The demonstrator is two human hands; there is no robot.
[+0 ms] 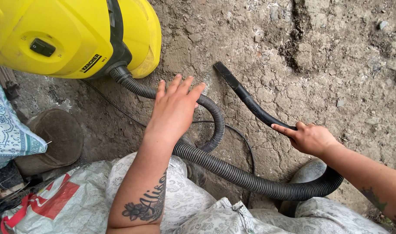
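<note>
Lower centre of frame, nearest the lens: knees in pale grey floral-print fabric trousers, with the left forearm rising from them.

Left hand: centre of frame, released, palm down, fingers straight and slightly spread. It lies over the dark grey ribbed flexible plastic hose; fingertips at the top of the hose's bend. Actual contact with the hose cannot be confirmed from this angle.

Right hand: right of centre, clenched around the black curved rigid plastic nozzle tube, index finger stretched along the tube. The tube runs from the hand up and left; its flat tip rests on or just above the ground near upper centre.

Hose path: leaves the yellow rounded plastic vacuum cleaner body in the upper left, loops down under the left hand, then sweeps along the bottom toward the lower right, curving up behind the right wrist to the tube.

A thin black cable lies on the ground between the hose loops.

Ground: dry, cracked grey-brown earthen floor, small stones in the upper right.

Left edge: a brown rounded boot toe, blue-and-white patterned cloth, and a white woven sack with a red patch at lower left.
</note>
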